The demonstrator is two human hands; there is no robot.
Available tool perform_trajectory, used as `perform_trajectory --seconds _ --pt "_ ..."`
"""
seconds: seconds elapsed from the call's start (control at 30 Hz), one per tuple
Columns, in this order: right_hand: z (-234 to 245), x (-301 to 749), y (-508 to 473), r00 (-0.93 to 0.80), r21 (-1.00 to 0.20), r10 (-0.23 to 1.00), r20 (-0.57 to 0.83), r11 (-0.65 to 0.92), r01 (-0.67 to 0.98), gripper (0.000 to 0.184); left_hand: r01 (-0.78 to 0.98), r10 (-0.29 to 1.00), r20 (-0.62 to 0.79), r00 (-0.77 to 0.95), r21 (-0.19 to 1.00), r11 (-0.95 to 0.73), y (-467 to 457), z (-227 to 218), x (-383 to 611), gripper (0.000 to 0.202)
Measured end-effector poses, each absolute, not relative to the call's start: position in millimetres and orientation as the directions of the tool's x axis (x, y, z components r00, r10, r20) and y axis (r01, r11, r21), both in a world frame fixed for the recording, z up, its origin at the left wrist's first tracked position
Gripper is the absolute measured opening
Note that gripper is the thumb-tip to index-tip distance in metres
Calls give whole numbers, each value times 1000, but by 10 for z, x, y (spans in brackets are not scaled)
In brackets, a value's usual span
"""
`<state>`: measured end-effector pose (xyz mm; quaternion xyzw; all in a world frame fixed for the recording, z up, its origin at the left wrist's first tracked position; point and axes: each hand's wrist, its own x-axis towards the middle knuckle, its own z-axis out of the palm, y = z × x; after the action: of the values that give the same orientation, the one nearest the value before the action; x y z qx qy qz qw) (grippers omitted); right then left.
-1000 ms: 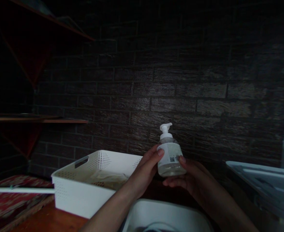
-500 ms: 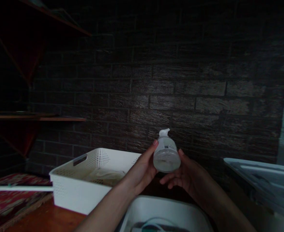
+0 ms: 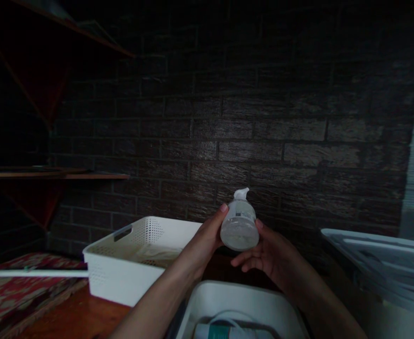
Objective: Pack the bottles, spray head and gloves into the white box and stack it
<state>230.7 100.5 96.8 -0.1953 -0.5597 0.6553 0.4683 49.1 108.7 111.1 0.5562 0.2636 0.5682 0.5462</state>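
Observation:
A clear pump bottle (image 3: 240,233) with a white pump head and a printed label is held up in front of the wall, its base tilted towards me. My left hand (image 3: 210,233) grips its left side, thumb along the label and the other fingers hidden behind. On the right side, the thumb of my right hand (image 3: 268,247) presses the bottle while its fingers curl loosely beneath. Below both hands stands a white bin (image 3: 240,291) containing a white-and-green item (image 3: 217,331) and a pale looped cord or tube.
A perforated white basket (image 3: 122,281) with pale contents stands on the wooden table (image 3: 73,313) at left. Beside it are a patterned red cloth (image 3: 12,299) and a white tube (image 3: 48,273). Shelves (image 3: 87,176) jut out from the left; a lidded container (image 3: 379,256) is at right.
The bottle has shifted slightly left and turned a little in my hands. My view has moved slightly, and more of the white-and-green item in the bin shows.

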Motion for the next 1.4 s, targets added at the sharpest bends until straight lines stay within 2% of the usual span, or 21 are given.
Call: perform_trajectory --seconds 0.13,0.23,0.33,0.43,0.53,0.6,0.7,0.83,0.9,0.97,1.07,1.17,1.23,1.3,1.4 --pt "987 2337 936 -484 -916 816 316 129 -380 57 -72 901 340 269 940 -333 971 1229 377 68" --pt "974 2320 901 -465 -916 810 358 207 -343 56 19 882 289 374 948 -318 860 1324 312 71" --pt "959 2265 861 -437 -908 803 406 297 -296 56 21 882 198 428 973 -229 743 1410 264 74" --pt "970 2238 788 -438 -905 792 425 387 -176 55 37 899 131 418 986 -161 622 1475 232 71" --pt "990 2273 658 -442 -862 761 475 504 -59 46 8 890 164 426 983 -184 486 1493 233 61" --pt "995 2321 545 -447 -832 735 509 554 -37 41 -31 877 197 439 978 -204 387 1483 257 56" --pt "995 2411 366 -456 -832 728 511 553 -49 38 -71 848 216 484 976 -208 243 1469 312 54" --pt "1009 2548 189 -455 -841 742 492 541 -27 44 -92 809 207 550 978 -187 115 1475 386 51" --pt "1006 2623 139 -441 -825 745 501 565 16 45 -60 799 240 551 967 -249 102 1465 419 47" --pt "978 2707 99 -406 -795 753 518 599 97 41 14 784 317 535 924 -383 131 1424 445 43" --pt "917 2840 -3 -358 -706 774 523 628 327 35 210 780 401 480 811 -546 219 1316 455 48" --pt "932 2961 -189 -400 -541 747 531 662 519 29 497 766 477 431 583 -643 282 1196 439 54" --pt "1021 3024 -305 -446 -460 709 546 699 548 31 602 742 497 450 445 -663 286 1124 429 51" --pt "1152 3063 -346 -453 -379 668 590 725 575 31 629 747 466 475 414 -658 273 1056 425 48" --pt "1304 3073 -198 -493 -187 614 616 722 666 33 646 762 394 515 406 -646 259 966 415 49"
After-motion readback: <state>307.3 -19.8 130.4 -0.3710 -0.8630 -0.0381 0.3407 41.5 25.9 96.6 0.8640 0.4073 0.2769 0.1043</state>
